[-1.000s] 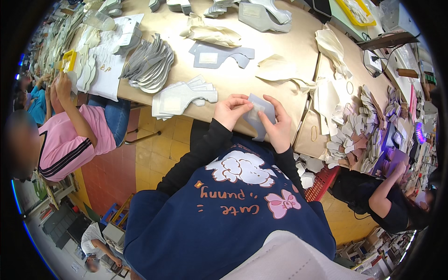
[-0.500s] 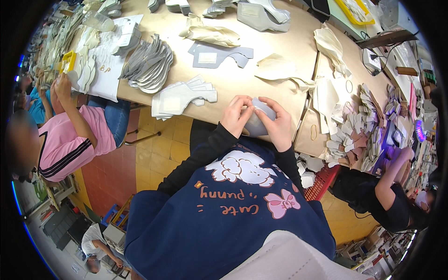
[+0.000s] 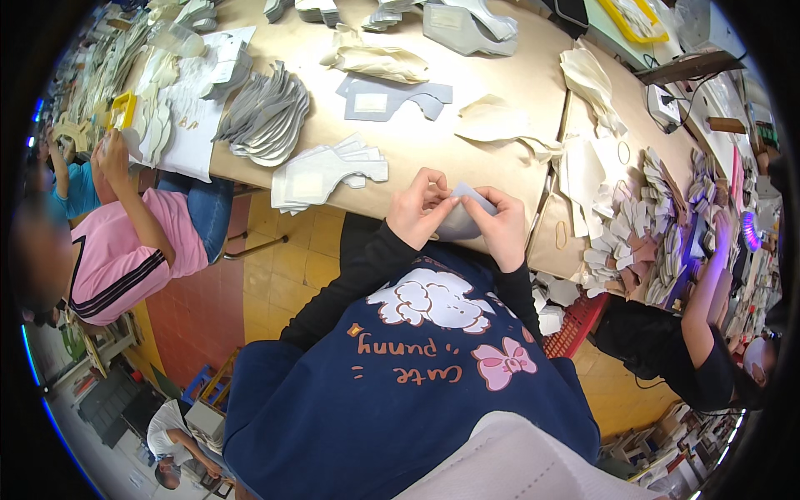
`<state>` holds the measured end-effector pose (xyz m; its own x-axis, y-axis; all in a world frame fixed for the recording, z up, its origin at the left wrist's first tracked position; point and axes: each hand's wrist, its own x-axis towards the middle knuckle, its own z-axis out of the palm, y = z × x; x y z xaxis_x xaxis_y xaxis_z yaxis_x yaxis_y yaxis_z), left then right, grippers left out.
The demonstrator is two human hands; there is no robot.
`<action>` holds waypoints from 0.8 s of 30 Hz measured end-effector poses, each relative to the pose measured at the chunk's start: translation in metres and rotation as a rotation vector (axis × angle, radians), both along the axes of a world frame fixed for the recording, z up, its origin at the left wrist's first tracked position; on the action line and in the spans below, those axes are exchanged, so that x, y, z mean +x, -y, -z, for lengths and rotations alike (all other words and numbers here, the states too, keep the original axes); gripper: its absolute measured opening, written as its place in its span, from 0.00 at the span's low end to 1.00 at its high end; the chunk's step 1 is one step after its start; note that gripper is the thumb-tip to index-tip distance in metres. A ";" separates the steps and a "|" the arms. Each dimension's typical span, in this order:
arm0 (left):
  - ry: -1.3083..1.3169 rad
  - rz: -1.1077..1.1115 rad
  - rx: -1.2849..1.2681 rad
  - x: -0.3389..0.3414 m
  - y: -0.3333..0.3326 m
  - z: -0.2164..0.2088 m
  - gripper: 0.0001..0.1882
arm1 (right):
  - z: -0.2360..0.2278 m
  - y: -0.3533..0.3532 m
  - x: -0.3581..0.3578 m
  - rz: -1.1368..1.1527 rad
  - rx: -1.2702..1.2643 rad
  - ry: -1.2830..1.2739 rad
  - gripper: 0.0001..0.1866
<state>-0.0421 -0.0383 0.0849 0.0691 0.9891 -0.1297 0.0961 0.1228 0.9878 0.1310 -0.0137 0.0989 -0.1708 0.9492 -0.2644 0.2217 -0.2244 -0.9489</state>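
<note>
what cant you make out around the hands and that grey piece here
- Grey piece, head view: lower part hidden behind both hands.
- Left hand and right hand: fingertips too small to tell the grip.
- Stack of white cut pieces: count too small to tell.

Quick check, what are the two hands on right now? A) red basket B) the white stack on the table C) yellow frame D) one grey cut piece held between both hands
D: the left hand and right hand both pinch the same grey cut piece at the table edge, while the white stack lies untouched to their left.
</note>
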 end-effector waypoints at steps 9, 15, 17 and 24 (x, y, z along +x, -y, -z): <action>0.302 0.004 -0.156 -0.002 -0.003 -0.016 0.17 | -0.008 0.000 -0.001 0.026 -0.034 -0.100 0.11; 0.234 0.064 -0.118 0.000 0.000 -0.022 0.18 | -0.005 0.007 -0.002 0.077 0.067 0.028 0.10; 0.195 0.038 -0.086 0.003 0.002 -0.020 0.17 | -0.005 0.006 -0.002 0.078 0.062 0.002 0.09; 0.422 -0.237 -0.138 0.005 -0.001 -0.010 0.06 | -0.005 -0.009 0.017 -0.066 -0.117 -0.326 0.27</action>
